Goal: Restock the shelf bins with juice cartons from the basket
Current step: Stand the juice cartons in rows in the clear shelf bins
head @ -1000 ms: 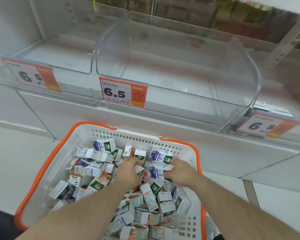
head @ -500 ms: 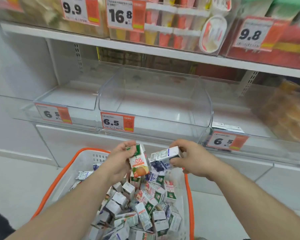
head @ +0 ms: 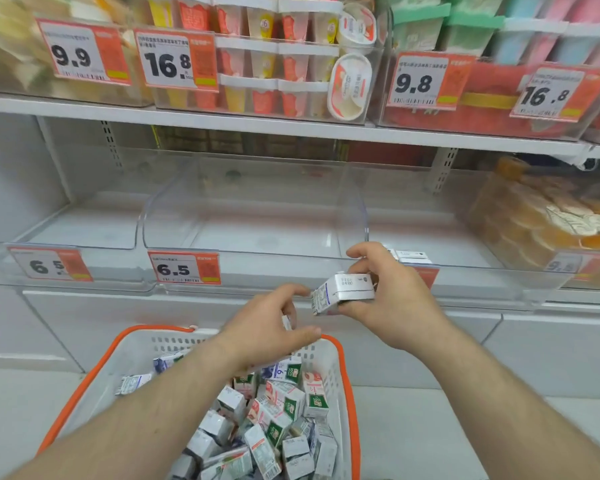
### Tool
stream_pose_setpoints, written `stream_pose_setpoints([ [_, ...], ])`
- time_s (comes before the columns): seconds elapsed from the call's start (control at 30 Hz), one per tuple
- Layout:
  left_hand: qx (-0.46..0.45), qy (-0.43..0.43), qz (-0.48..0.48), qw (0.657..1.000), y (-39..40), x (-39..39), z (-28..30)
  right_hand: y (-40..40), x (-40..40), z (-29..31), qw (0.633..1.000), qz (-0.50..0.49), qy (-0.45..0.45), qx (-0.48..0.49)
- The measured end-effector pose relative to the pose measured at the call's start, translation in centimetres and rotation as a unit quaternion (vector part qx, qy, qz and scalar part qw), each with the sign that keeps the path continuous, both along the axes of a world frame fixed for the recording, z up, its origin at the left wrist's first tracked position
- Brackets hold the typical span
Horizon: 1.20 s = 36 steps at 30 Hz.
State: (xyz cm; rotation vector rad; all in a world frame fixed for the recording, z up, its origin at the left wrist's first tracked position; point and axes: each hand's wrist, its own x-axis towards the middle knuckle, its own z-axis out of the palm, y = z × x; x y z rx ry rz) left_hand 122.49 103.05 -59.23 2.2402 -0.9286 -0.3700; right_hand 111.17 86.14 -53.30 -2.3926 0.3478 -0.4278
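Cartons lifted, none binned yet.

Risk: the right hand point(head: 392, 299), frame centre, pinches a carton point(head: 343, 292) lying sideways between thumb and curled fingers; a loose pinch could drop it short of the bin point(head: 257, 237) behind, or the bin's front lip could catch it. The left hand point(head: 267, 327), lower centre, curls around a second carton, mostly hidden, with the thumb extended. Both hover above the basket point(head: 347, 372), where loose cartons remain.

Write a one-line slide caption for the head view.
Right hand holds a juice carton before the clear bin, above the basket.
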Motion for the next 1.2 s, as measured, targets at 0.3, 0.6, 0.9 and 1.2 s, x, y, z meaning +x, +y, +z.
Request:
stream_pose_setpoints([
  [0.3,-0.115,-0.051,0.013,0.992,-4.0,-1.2,3.0,-0.8,-0.7,0.0,0.977,-0.015,-0.139,0.16],
  [0.6,-0.11,-0.134,0.034,0.984,-8.5,-2.9,4.8,-4.8,-0.6,2.0,0.889,-0.216,-0.319,0.248],
  [0.9,0.004,-0.117,0.006,0.993,-10.6,-3.6,1.7,-11.4,-0.6,0.4,0.921,-0.324,-0.203,0.067],
  [1.2,0.018,-0.143,-0.003,0.99,-10.3,-3.1,1.6,-11.9,1.7,-1.2,0.937,-0.322,0.115,-0.077],
])
